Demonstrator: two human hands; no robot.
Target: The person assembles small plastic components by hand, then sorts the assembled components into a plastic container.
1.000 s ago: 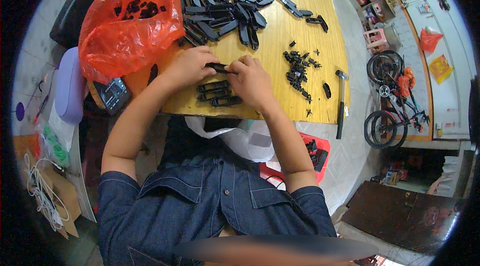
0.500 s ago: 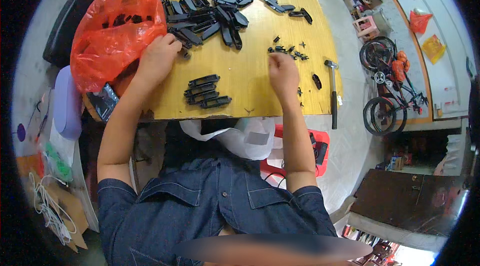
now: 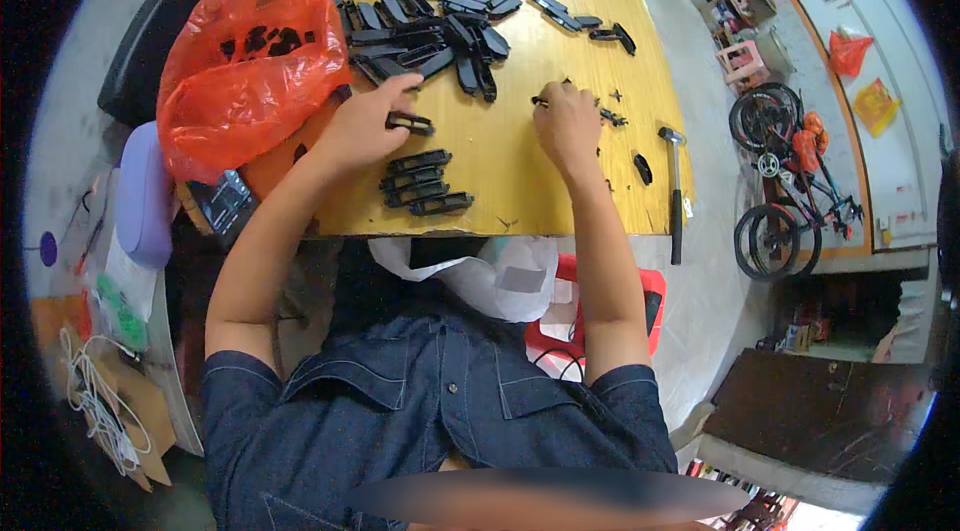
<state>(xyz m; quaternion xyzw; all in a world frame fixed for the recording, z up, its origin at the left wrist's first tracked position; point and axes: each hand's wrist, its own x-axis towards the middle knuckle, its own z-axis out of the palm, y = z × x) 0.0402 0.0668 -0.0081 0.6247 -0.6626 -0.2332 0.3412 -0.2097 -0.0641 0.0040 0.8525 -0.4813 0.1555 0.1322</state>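
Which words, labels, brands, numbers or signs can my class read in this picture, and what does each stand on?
None can be read.
White tag beside the hammer: too small.
Grey patch on the white bag: no legible text.
Dark device at the table's left: any lettering too small.
Yellow bag on the wall: any print too blurred.
Row of black parts: no marking legible.

Homelike room with bicycle (image 3: 768, 166) and cabinet (image 3: 790, 418)

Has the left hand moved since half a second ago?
Yes: the left hand has moved rightward, closer to the row of four black pieces.
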